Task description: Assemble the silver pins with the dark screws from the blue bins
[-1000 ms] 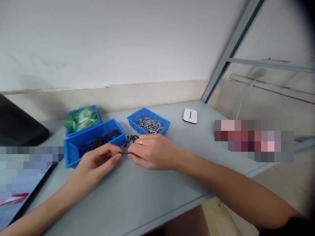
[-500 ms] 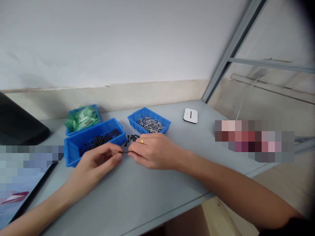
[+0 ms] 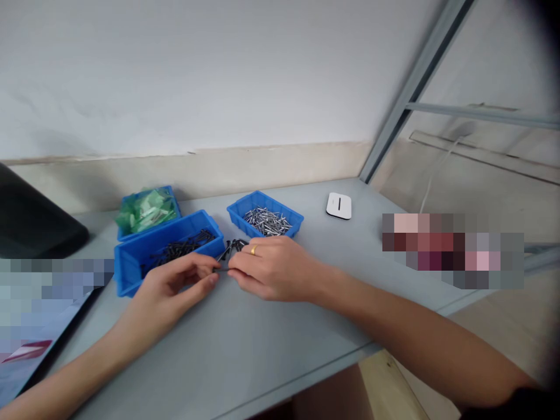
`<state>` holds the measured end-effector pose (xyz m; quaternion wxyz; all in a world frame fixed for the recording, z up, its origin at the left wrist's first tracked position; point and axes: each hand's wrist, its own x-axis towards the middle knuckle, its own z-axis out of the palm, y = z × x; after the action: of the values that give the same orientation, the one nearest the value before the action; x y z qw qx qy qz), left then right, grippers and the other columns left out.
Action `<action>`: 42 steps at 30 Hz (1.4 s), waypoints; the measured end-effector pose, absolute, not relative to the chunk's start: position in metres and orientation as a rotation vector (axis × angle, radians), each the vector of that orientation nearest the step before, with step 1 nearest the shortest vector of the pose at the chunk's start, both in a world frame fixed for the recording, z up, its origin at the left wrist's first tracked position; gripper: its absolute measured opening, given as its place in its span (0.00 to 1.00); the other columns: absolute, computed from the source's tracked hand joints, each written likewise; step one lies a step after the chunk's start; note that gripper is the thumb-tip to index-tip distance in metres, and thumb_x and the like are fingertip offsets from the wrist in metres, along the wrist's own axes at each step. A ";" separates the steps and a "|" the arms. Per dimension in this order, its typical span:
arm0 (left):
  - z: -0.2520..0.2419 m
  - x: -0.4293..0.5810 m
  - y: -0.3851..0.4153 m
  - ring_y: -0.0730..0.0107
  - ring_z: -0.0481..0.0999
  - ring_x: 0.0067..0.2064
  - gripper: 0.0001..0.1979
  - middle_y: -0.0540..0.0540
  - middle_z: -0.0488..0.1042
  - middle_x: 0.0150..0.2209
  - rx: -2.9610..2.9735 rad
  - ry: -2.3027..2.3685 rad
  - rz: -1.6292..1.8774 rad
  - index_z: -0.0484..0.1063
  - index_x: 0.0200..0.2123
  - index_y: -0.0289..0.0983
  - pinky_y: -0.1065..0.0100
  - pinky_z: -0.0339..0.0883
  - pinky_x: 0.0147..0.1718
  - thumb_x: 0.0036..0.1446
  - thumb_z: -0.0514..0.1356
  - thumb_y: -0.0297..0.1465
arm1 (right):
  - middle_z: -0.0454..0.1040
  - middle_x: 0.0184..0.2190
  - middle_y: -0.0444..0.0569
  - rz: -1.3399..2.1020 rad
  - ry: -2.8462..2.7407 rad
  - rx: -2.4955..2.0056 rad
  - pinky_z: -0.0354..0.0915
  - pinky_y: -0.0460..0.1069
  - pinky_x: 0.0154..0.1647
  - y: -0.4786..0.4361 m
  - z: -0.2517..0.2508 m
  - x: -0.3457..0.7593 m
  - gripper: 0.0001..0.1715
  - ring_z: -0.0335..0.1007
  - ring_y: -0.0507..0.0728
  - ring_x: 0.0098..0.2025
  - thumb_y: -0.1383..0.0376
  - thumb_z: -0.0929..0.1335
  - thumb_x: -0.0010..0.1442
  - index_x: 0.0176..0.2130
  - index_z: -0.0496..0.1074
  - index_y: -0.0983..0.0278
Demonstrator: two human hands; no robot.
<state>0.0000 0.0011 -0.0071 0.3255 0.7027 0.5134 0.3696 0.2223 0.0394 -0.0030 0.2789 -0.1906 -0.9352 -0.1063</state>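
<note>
Between my two hands a thin dark screw [image 3: 223, 270] lies roughly level. My left hand [image 3: 175, 286] pinches its left end with thumb and forefinger. On the other end my right hand [image 3: 275, 269], with a gold ring, has its fingers closed, so that end is hidden. Just behind the fingertips is a small pile of dark screws [image 3: 227, 249], partly covered by my right hand. Close behind my left hand stands a blue bin [image 3: 126, 265] with many black screws [image 3: 186, 247] in it.
A second blue bin [image 3: 238, 209], behind my right hand, contains silver nail-like pins [image 3: 268, 221]. Green plastic bagging [image 3: 149, 211] fills another blue bin at the back left. A white square device [image 3: 339, 206] lies farther right. A dark object [image 3: 35, 216] stands at left; metal posts [image 3: 413, 93] rise at right.
My left thumb and fingertips have shifted very slightly to the right along the screw. My right hand and the bins stay where they were.
</note>
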 end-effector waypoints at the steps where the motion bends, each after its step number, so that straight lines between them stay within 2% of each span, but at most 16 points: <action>1: -0.007 0.000 0.001 0.69 0.76 0.28 0.09 0.51 0.76 0.26 1.838 1.349 0.976 0.78 0.36 0.40 0.74 0.72 0.27 0.53 0.64 0.38 | 0.73 0.26 0.44 -0.285 -2.502 -0.511 0.55 0.47 0.33 0.039 -0.003 0.222 0.18 0.65 0.50 0.30 0.63 0.58 0.71 0.33 0.70 0.65; 9: -0.004 0.003 -0.002 0.69 0.75 0.27 0.08 0.51 0.77 0.25 1.824 1.382 1.023 0.78 0.33 0.40 0.74 0.72 0.25 0.51 0.65 0.37 | 0.73 0.26 0.43 -0.290 -2.523 -0.504 0.56 0.47 0.34 0.038 -0.005 0.222 0.18 0.67 0.50 0.30 0.63 0.58 0.71 0.33 0.70 0.65; 17: -0.003 0.000 -0.003 0.66 0.78 0.34 0.06 0.49 0.79 0.33 1.798 1.340 1.025 0.77 0.32 0.41 0.71 0.74 0.32 0.54 0.64 0.37 | 0.74 0.28 0.45 -0.212 -2.523 -0.516 0.56 0.48 0.32 0.036 -0.003 0.220 0.20 0.68 0.51 0.31 0.60 0.57 0.72 0.36 0.70 0.65; 21: -0.009 -0.004 -0.002 0.67 0.77 0.32 0.06 0.50 0.78 0.30 1.738 1.232 0.967 0.75 0.34 0.41 0.71 0.73 0.31 0.58 0.62 0.37 | 0.74 0.30 0.43 -0.202 -2.495 -0.509 0.55 0.48 0.31 0.034 -0.001 0.221 0.15 0.67 0.51 0.32 0.63 0.58 0.71 0.46 0.71 0.63; 23: -0.010 -0.004 -0.002 0.68 0.77 0.31 0.06 0.51 0.77 0.29 1.768 1.188 0.917 0.75 0.34 0.41 0.72 0.72 0.30 0.60 0.61 0.36 | 0.73 0.31 0.42 -0.218 -2.505 -0.491 0.53 0.48 0.28 0.033 -0.003 0.222 0.16 0.65 0.50 0.31 0.66 0.58 0.70 0.53 0.68 0.62; 28: -0.008 -0.001 -0.002 0.69 0.74 0.31 0.08 0.51 0.76 0.28 1.890 1.180 0.837 0.75 0.31 0.40 0.74 0.70 0.29 0.60 0.60 0.37 | 0.69 0.27 0.41 -0.267 -2.542 -0.439 0.48 0.48 0.25 0.034 -0.010 0.221 0.20 0.60 0.50 0.28 0.70 0.56 0.69 0.56 0.65 0.62; 34: -0.009 -0.002 -0.001 0.68 0.75 0.32 0.10 0.51 0.77 0.30 1.916 1.213 0.779 0.77 0.31 0.40 0.73 0.70 0.31 0.60 0.60 0.37 | 0.69 0.27 0.41 -0.292 -2.522 -0.393 0.53 0.48 0.28 0.036 -0.008 0.222 0.16 0.61 0.50 0.28 0.70 0.57 0.69 0.52 0.67 0.63; 37: -0.008 -0.002 -0.002 0.68 0.75 0.32 0.08 0.51 0.77 0.30 1.877 1.202 0.780 0.79 0.33 0.42 0.73 0.70 0.31 0.60 0.61 0.37 | 0.69 0.28 0.42 -0.285 -2.569 -0.394 0.54 0.47 0.29 0.036 -0.004 0.222 0.13 0.62 0.50 0.29 0.69 0.58 0.69 0.43 0.69 0.64; 39: -0.007 -0.001 -0.002 0.68 0.76 0.33 0.07 0.51 0.78 0.31 1.832 1.193 0.787 0.79 0.34 0.43 0.73 0.71 0.32 0.59 0.61 0.36 | 0.69 0.27 0.42 -0.295 -2.551 -0.381 0.54 0.47 0.29 0.035 -0.002 0.222 0.14 0.61 0.50 0.29 0.69 0.57 0.70 0.37 0.69 0.64; 42: -0.006 -0.001 0.000 0.68 0.76 0.33 0.06 0.51 0.78 0.31 1.771 1.185 0.780 0.79 0.34 0.43 0.72 0.70 0.32 0.58 0.62 0.36 | 0.68 0.25 0.41 -0.309 -2.500 -0.363 0.54 0.47 0.29 0.035 -0.001 0.221 0.16 0.60 0.49 0.28 0.69 0.57 0.70 0.34 0.69 0.64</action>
<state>-0.0011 -0.0002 -0.0059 0.4228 0.7073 0.4733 0.3115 0.2210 0.0349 -0.0008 0.2937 -0.1365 -0.9390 -0.1160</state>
